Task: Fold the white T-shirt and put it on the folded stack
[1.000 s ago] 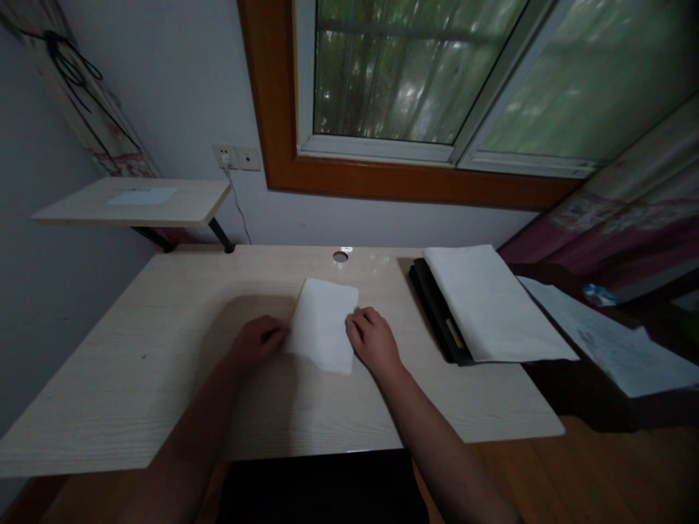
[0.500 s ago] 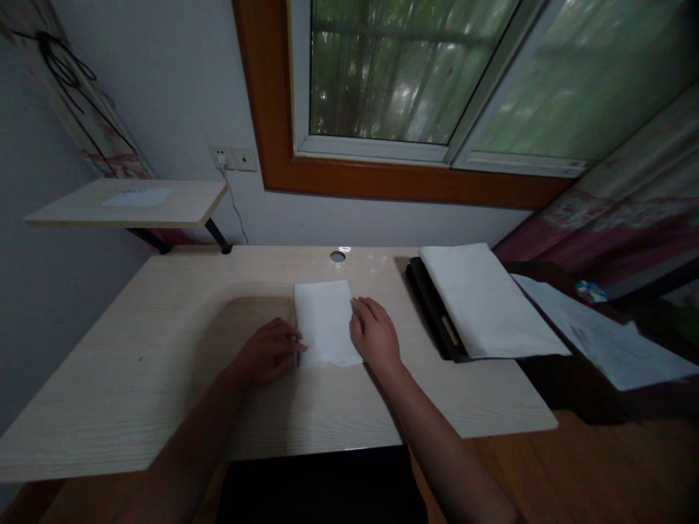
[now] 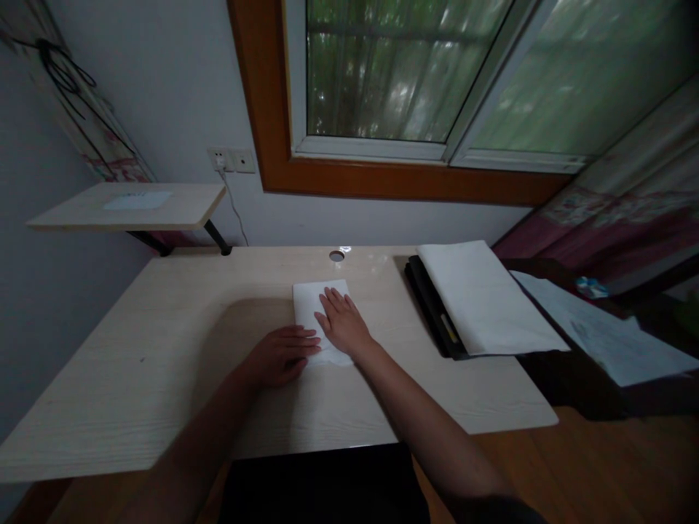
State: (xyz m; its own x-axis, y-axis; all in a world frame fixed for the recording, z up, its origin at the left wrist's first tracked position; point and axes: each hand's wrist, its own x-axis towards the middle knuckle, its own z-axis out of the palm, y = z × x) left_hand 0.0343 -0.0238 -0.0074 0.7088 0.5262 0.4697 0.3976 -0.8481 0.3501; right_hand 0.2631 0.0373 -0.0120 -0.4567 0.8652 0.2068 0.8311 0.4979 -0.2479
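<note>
A folded sheet of white paper lies flat on the pale wooden desk in front of me. My right hand rests flat on the paper's right half, fingers stretched and a little spread. Over the lower left edge of the paper lies my left hand, its fingers extended and pointing right, its thumb lower and apart. Neither hand grips anything. Both hands cover part of the paper's middle and lower area.
To the right, large white sheets lie on a black folder-like stack. Beyond the desk's right edge is another paper sheet on a dark surface. A raised shelf stands at the back left, and a cable hole is at the back.
My right hand has moved left from the paper's right edge onto its surface and flattened out. My left hand has slid slightly right, further over the paper, with its fingers straighter.
</note>
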